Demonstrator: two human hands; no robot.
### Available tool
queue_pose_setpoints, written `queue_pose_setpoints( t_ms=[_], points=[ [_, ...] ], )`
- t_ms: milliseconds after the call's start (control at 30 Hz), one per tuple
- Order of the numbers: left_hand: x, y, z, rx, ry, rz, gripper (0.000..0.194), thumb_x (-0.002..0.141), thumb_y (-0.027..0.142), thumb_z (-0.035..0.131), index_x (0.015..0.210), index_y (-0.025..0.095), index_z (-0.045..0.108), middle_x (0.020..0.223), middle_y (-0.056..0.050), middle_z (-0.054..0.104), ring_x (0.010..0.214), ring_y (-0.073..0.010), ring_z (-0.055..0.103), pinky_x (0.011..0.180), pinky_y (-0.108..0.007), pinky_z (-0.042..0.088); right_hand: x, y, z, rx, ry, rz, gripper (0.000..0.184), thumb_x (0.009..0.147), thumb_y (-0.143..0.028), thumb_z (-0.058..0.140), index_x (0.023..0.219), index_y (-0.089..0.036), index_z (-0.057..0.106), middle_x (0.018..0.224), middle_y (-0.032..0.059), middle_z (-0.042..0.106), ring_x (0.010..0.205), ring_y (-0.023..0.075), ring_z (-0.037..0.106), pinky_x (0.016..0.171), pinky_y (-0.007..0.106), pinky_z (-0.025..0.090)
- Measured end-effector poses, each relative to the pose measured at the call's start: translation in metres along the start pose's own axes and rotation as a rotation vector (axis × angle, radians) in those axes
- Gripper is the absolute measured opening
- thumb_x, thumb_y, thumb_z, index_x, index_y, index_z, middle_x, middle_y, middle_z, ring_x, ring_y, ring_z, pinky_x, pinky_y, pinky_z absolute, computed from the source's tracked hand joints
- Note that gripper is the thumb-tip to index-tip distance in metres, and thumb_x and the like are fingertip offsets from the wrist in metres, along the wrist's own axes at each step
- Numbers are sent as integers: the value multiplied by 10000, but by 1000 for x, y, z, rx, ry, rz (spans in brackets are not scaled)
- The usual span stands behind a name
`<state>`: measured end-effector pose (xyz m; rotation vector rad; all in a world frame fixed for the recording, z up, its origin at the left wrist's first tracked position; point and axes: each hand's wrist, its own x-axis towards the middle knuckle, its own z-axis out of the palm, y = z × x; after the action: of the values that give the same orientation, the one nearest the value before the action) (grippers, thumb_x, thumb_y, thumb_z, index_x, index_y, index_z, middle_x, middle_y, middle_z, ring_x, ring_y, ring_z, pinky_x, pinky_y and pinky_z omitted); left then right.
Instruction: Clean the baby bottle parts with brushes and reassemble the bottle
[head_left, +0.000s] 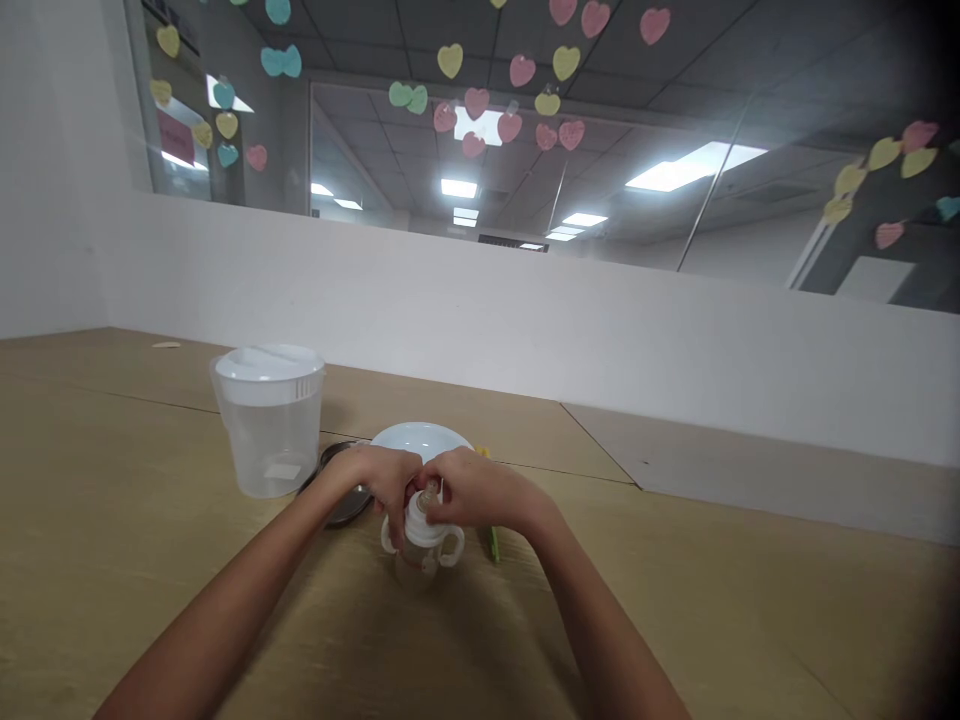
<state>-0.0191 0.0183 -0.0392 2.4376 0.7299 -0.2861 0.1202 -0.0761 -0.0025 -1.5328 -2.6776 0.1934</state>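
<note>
A small clear baby bottle (421, 535) with white side handles and a white collar stands on the wooden table (150, 560). My left hand (379, 482) is curled round its left side at the collar. My right hand (469, 495) is closed over the top from the right, fingers pinched at the teat. Both hands hide most of the bottle's upper part. Just behind them sits a pale blue bowl (420, 438).
A clear plastic jug with a white lid (268, 418) stands at the left. A dark round lid (341, 490) lies flat between jug and bottle. A thin green stick (494, 543) lies right of the bottle. A white partition wall (525, 320) runs behind the table.
</note>
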Motion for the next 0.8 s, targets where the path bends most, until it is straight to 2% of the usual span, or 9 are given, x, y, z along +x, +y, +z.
queue_pose_setpoints(
  t_ms=[100,167,433,533,633,700,800],
  points=[
    [-3,3,-1,27,3,-19,383,408,380,780,701,156,675,609,14,601,465,-113,479,412,-212,342,0,-3,0,-50,-42,23,285,654,-224,666,926,-139,660,841,49,642,736,156,558,532,209,335],
    [-4,4,-1,25,1,-24,394,399,366,785,718,160,680,631,15,613,472,-114,488,413,-209,341,1,-6,0,-74,-42,42,290,665,-228,662,942,-142,666,851,54,651,767,170,572,547,214,345],
    [-1,0,1,-10,-8,-29,413,384,332,787,748,173,678,654,13,620,516,-142,540,435,-215,355,6,-14,7,-128,10,140,297,661,-355,642,892,-179,703,734,52,656,684,180,576,490,230,322],
    [0,0,2,-10,-9,-20,412,381,331,790,739,167,669,670,6,625,533,-150,554,436,-213,362,7,-14,9,-94,13,196,316,647,-374,646,891,-181,700,744,52,652,667,173,570,477,226,327],
    [-2,2,0,38,15,-62,383,410,355,780,715,161,655,637,11,613,504,-137,543,415,-202,348,8,-9,9,-60,6,173,327,632,-345,662,918,-188,684,781,44,651,700,169,572,497,217,342],
    [-7,1,-4,61,22,-68,406,433,361,770,771,167,657,672,15,625,474,-114,525,413,-197,353,7,-4,9,-45,10,157,345,630,-341,678,942,-194,670,817,41,650,735,172,574,509,213,346],
    [-19,-9,-16,36,71,-40,596,467,354,758,1028,210,616,859,4,654,502,-95,537,443,-183,388,3,1,6,-37,24,168,504,609,-411,718,1050,-183,629,869,56,647,765,190,577,514,220,342]
  ],
)
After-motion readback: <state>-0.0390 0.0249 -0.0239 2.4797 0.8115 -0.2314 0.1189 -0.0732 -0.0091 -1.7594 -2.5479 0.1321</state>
